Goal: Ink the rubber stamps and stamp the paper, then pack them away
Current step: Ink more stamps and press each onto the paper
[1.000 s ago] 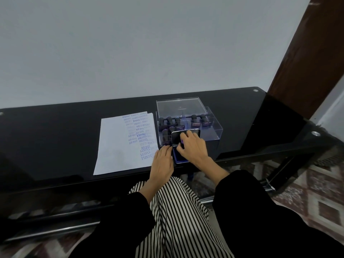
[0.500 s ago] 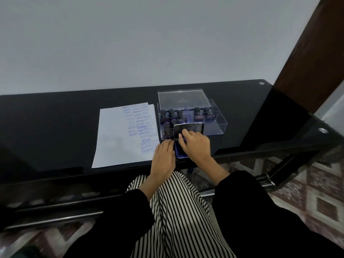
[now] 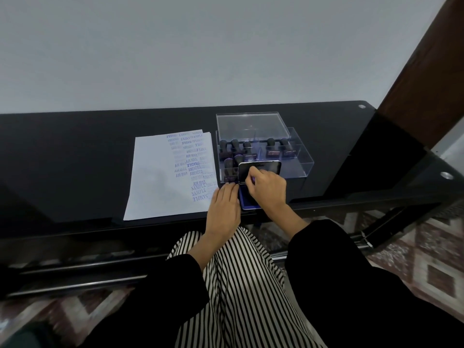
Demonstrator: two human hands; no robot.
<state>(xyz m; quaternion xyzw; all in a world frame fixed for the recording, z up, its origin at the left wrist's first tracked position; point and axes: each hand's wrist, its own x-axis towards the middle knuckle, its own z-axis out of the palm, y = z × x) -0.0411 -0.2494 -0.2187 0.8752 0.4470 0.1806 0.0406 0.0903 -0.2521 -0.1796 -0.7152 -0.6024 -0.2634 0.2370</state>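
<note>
Packing away, I judge: at the table's (image 3: 75, 159) front edge my flat left hand (image 3: 223, 209) steadies the ink pad (image 3: 247, 202), right hand (image 3: 268, 187) pinches its lid (image 3: 262, 167); next, fold it shut.

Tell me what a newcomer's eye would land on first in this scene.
The white paper on the black table stands out, its right side crowded with blue stamped words such as AIR MAIL and SAMPLE. Right of it stands a clear box of dark-handled stamps. In front of that, the right hand is at the raised lid of the blue ink pad, with the left hand flat beside it.
</note>
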